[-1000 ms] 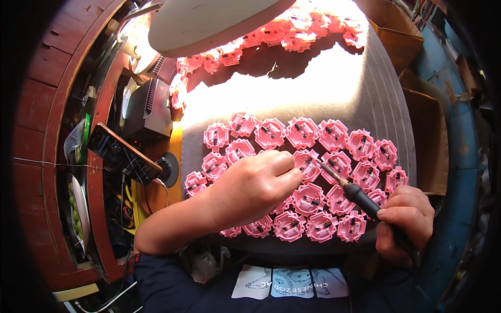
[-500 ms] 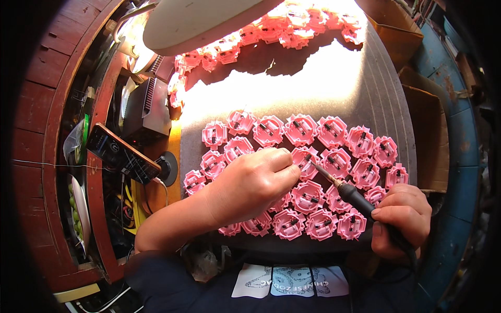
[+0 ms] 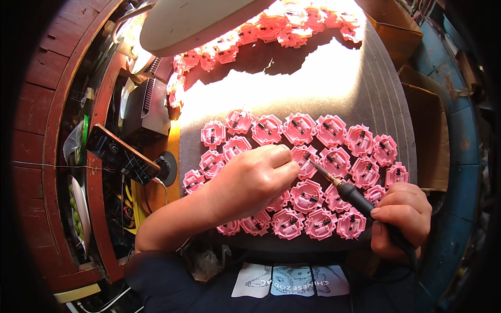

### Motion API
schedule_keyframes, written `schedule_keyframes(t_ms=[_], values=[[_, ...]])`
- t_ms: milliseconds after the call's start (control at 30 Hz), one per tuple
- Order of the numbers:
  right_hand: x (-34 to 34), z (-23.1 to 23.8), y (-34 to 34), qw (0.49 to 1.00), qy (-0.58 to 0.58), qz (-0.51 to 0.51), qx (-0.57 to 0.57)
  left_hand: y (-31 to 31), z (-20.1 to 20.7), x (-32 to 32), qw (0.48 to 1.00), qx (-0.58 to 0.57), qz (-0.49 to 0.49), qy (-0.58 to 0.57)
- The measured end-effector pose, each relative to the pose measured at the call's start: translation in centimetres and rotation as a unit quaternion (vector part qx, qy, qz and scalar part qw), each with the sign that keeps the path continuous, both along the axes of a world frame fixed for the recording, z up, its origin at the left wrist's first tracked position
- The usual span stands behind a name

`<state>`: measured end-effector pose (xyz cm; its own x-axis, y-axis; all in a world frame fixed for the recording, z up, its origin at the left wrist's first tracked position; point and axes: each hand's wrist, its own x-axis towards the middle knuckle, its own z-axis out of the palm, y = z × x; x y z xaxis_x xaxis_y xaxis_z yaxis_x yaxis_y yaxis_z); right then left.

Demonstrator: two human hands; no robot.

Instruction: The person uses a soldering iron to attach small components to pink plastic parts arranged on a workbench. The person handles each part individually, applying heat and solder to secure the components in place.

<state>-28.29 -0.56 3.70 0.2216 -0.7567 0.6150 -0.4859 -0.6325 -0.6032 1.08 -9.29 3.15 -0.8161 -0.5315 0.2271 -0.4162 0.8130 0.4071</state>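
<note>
Right beside the left hand (image 3: 255,175), just off its fingertips, here's the pink housing (image 3: 302,160) getting the attention! Those left fingers are drawn together, knuckles up; whether they're clamped on anything small, I can't tell from here. Across from them, the right hand (image 3: 402,219) has its fingers clamped firmly round the dark handle of a soldering iron (image 3: 355,196), the metal tip slanting away from them, right up at that housing's near side. Touching? Too close to call!

All around the fingers, more pink housings (image 3: 319,224) fill the bench (image 3: 383,91) in loose rows, small black parts inside. Well beyond the fingertips, another batch (image 3: 227,48) glows pink beside a white lamp (image 3: 203,23). Out left of the left fingers, a phone (image 3: 122,154) leans on its stand; past the right fingers, a cardboard box (image 3: 430,138).
</note>
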Motion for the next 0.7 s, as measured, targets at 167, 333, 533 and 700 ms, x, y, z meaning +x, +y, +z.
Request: schedule_keyframes(t_ms=[167, 333, 533, 700], values=[[-0.1, 0.0, 0.1, 1.000, 0.001, -0.002, 0.000, -0.2, -0.2, -0.2, 1.000, -0.010, -0.001, 0.008], [0.1, 0.0, 0.2, 1.000, -0.003, -0.014, -0.008, 0.0, 0.2, -0.1, 1.000, -0.018, 0.000, -0.001], [1.0, -0.4, 0.0, 0.997, -0.046, -0.045, -0.036, 0.7, 0.4, 0.8, 1.000, -0.002, 0.026, 0.007], [0.9, -0.4, -0.1, 0.998, -0.044, -0.037, -0.039, 1.0, 0.3, 1.1, 0.999, 0.004, 0.026, 0.034]])
